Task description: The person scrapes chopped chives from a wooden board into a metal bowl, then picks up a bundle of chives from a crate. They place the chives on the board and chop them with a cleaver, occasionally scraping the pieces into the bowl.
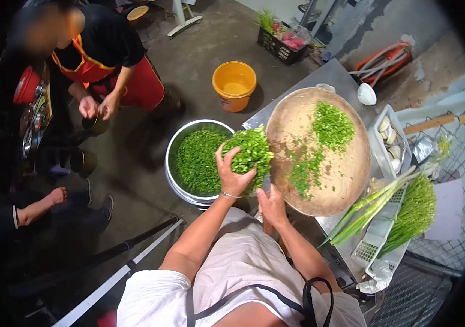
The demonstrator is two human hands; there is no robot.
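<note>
My left hand (233, 175) is cupped around a heap of chopped green onion (252, 149), held above the gap between a round wooden chopping board (343, 177) and a wide steel bowl (173, 148). The bowl on the floor holds more chopped greens (197, 161). My right hand (272, 206) rests at the near edge of the board, just under the heap; its fingers are turned away, so whether it holds anything is hidden. More chopped greens (331, 126) lie spread on the board.
Whole green onions (373, 206) and a bundle of chives (415, 211) lie on a white basket (373, 252) at the right. An orange bucket (234, 83) stands on the floor. A person in a red apron (107, 60) crouches at far left; another person's arm (37, 209) is below.
</note>
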